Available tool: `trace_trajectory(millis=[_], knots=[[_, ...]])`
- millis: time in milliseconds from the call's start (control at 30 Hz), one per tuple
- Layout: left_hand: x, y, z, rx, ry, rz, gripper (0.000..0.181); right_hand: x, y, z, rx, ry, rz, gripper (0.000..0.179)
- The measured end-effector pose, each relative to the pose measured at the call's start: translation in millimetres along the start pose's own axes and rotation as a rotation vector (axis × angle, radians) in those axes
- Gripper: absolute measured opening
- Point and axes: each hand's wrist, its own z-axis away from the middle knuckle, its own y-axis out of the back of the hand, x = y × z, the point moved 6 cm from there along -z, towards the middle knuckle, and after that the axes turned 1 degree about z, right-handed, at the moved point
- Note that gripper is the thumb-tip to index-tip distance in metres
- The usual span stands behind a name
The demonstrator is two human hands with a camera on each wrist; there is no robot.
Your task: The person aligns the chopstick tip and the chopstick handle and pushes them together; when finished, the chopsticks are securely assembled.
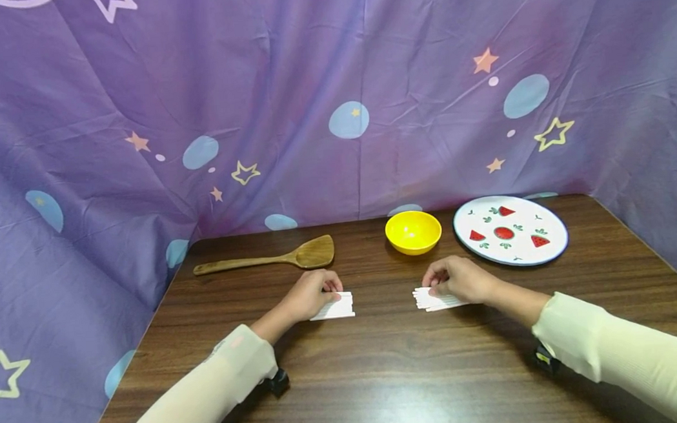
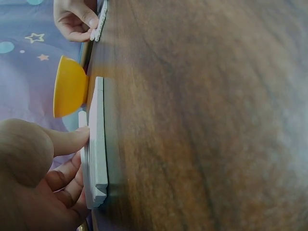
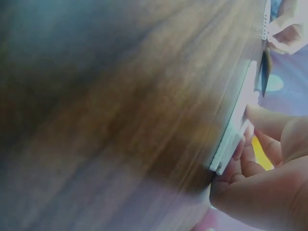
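Near the middle of the table, my left hand [image 1: 317, 293] has its thumb and curled fingers at a flat row of thin white sticks [image 1: 335, 307]. In the left wrist view, the thumb and fingers pinch at the back edge of these sticks [image 2: 98, 144], which lie close to the tabletop. To the right, my right hand [image 1: 458, 280] does likewise with a second row of white sticks [image 1: 439, 300], its left ends uneven. The right wrist view shows the thumb pressed on the sticks [image 3: 236, 122] with fingers curled at their far side. Some fingertips are hidden.
A wooden spatula [image 1: 316, 252] lies behind my left hand. Behind and between the hands stands a yellow bowl [image 1: 413, 233]. A white oval plate with watermelon pictures [image 1: 525, 226] is at the back right. A purple patterned curtain [image 1: 306, 64] hangs behind the brown table [image 1: 382, 357].
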Motion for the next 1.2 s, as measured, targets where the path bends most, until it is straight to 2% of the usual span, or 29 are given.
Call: trace_trajectory(millis=[200,467,733,833,967,1100,1200], knots=[[0.0,-1.4,-1.2,0.003,-0.004,0.003,0.011,-0.1,1.4,0.4,-0.007,0.02,0.012,0.008],[2.4,2.1,-1.4,0.018,-0.017,-0.047,0.012,-1.4,4.0,-1.1,-0.016,0.027,0.018,0.006],[10.0,8.0,-1.2,0.009,-0.034,-0.061,0.004,-5.3,8.1,-3.0,-0.006,0.05,0.05,0.006],[15.2,10.3,-2.1,0.021,-0.066,-0.061,0.004,-9.3,10.5,-4.1,-0.002,0.063,0.046,0.005],[24.3,11.3,-2.5,0.035,-0.121,-0.022,0.009,-16.5,11.2,-5.3,-0.001,0.079,0.055,0.009],[32.7,7.5,-1.8,-0.005,-0.146,0.053,0.013,-25.6,9.4,-5.9,0.001,0.097,0.09,0.011],[39.5,5.1,-1.2,-0.027,-0.168,0.061,0.013,-33.0,7.8,-6.3,-0.004,0.115,0.119,0.011]])
